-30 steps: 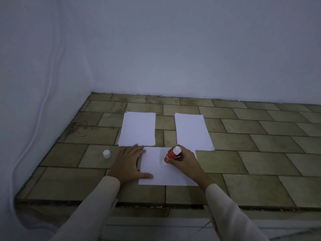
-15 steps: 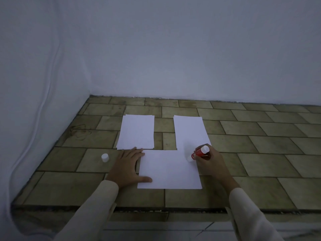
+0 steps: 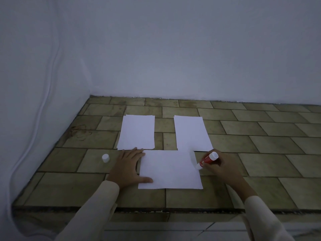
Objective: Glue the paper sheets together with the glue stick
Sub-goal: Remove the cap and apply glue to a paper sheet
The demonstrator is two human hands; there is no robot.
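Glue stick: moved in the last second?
Yes. The glue stick, in the right hand, went rightward across the near sheet, from its middle to its right edge.

A raised ledge (image 3: 225, 136) faced in olive-brown rectangular tiles, laid in a staggered brick pattern with dark grout lines, runs into the corner of a dim room. Plain pale walls (image 3: 173, 49) meet behind it. A thin white cable (image 3: 45, 94) trails down the left wall in a loose curve towards the floor. Reddish-brown scribble-like stains (image 3: 80, 132) mark the tiles near the left edge. The front lip (image 3: 156, 210) of the ledge is rough and dark, and below it lies a band of lighter floor tiles (image 3: 173, 230).
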